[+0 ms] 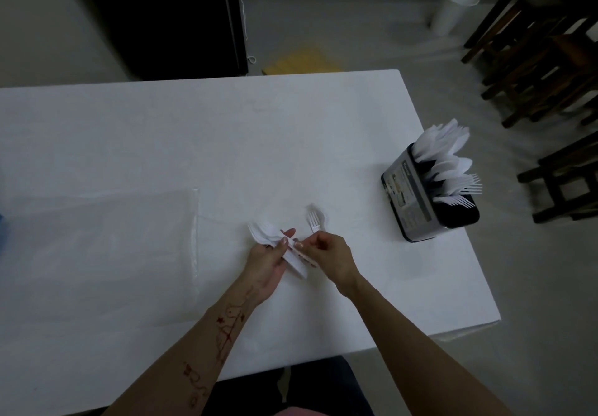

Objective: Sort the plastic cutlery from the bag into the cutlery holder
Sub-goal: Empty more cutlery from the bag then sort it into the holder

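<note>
Both hands are working a bundle of plastic cutlery over the white table [226, 130].

The left hand [270, 262] is gripping the white cutlery bundle [275, 240], while the right hand [326, 253] is pinching a fork [313, 221]. The clear bag [106, 253] is lying to the left; the cutlery holder [417, 195] is standing near the right edge, already holding cutlery.

single head-worn wide-angle view, looking forward and steeply down, close over white table [226, 143], floor beyond
</note>
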`<state>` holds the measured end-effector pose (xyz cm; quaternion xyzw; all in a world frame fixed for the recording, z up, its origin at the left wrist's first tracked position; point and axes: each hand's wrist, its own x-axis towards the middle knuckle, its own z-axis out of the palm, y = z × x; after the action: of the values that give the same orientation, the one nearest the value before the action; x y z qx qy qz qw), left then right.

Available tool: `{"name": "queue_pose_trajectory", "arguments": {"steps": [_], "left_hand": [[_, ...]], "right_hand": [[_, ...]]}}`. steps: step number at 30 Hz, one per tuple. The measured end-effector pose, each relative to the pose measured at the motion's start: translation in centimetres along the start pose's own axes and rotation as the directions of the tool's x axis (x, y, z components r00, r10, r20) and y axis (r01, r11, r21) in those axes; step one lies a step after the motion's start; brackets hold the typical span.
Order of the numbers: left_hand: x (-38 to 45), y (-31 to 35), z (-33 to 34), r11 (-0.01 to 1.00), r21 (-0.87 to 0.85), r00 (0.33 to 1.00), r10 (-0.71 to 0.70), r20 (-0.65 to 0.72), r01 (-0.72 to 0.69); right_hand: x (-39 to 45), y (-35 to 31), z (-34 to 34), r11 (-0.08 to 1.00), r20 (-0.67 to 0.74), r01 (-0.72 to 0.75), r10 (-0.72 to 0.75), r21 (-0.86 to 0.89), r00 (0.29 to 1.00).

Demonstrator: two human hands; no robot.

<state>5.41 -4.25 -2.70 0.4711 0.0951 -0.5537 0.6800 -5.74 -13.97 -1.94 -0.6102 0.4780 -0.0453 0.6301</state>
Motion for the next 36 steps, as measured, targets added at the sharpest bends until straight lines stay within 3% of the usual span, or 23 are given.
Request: {"name": "queue_pose_trajectory", "arguments": {"steps": [2,4,6,8,10,13,15,18,20,27,29,33,36], "left_hand": [[0.3,-0.1,-0.1,1.000,-0.027,0.997,0.008,-0.074,-0.010],[0.6,-0.2,-0.3,0.998,-0.059,0.991,0.008,-0.130,-0.016],[0.8,-0.2,-0.4,0.997,-0.082,0.988,-0.010,-0.155,-0.002],[0.9,-0.3,-0.5,0.995,-0.099,0.986,-0.037,-0.163,0.021],[1.0,-0.5,-0.6,0.992,-0.116,0.985,-0.069,-0.158,0.051],[0.9,-0.6,-0.4,0.991,-0.100,0.983,-0.105,-0.151,0.090],[0.8,-0.7,-0.1,0.992,-0.076,0.981,-0.116,-0.153,0.105],[0.9,-0.8,0.2,0.993,-0.015,0.978,-0.119,-0.168,0.118],[1.0,-1.0,0.1,0.993,0.018,0.979,-0.113,-0.171,0.117],[0.9,-1.0,0.6,0.994,0.007,0.982,-0.110,-0.156,0.113],[1.0,-1.0,0.8,0.996,-0.004,0.980,-0.089,-0.178,0.090],[1.0,-0.9,0.9,0.997,-0.019,0.973,-0.082,-0.216,0.079],[0.9,-0.8,0.7,0.996,-0.029,0.971,-0.090,-0.221,0.086]], "right_hand": [[-0.1,0.0,0.0,0.993,-0.068,0.029,-0.037,-0.113,0.997],[0.0,0.3,-0.3,0.959,-0.224,0.036,-0.102,-0.280,0.969],[-0.2,0.8,-0.8,0.853,-0.367,-0.066,-0.151,-0.517,0.918],[-0.5,1.6,-1.1,0.705,-0.377,-0.150,-0.178,-0.694,0.909],[-0.7,2.1,-1.0,0.614,-0.328,-0.143,-0.199,-0.776,0.924],[-0.5,1.9,-1.1,0.619,-0.334,-0.141,-0.206,-0.772,0.920],[-0.4,1.8,-1.2,0.683,-0.327,-0.114,-0.191,-0.722,0.925],[-0.5,1.3,-1.2,0.884,-0.281,0.008,-0.157,-0.467,0.947],[-0.7,0.8,-1.2,0.946,-0.215,0.099,-0.171,-0.308,0.961],[-1.3,0.9,-1.4,0.883,-0.013,0.280,-0.307,-0.376,0.952],[-1.4,0.9,-1.7,0.860,-0.049,0.247,-0.299,-0.446,0.953],[-0.4,1.7,-2.8,0.855,-0.432,-0.061,-0.197,-0.515,0.880],[0.3,2.6,-3.5,0.810,-0.433,-0.164,-0.121,-0.564,0.894]]}}
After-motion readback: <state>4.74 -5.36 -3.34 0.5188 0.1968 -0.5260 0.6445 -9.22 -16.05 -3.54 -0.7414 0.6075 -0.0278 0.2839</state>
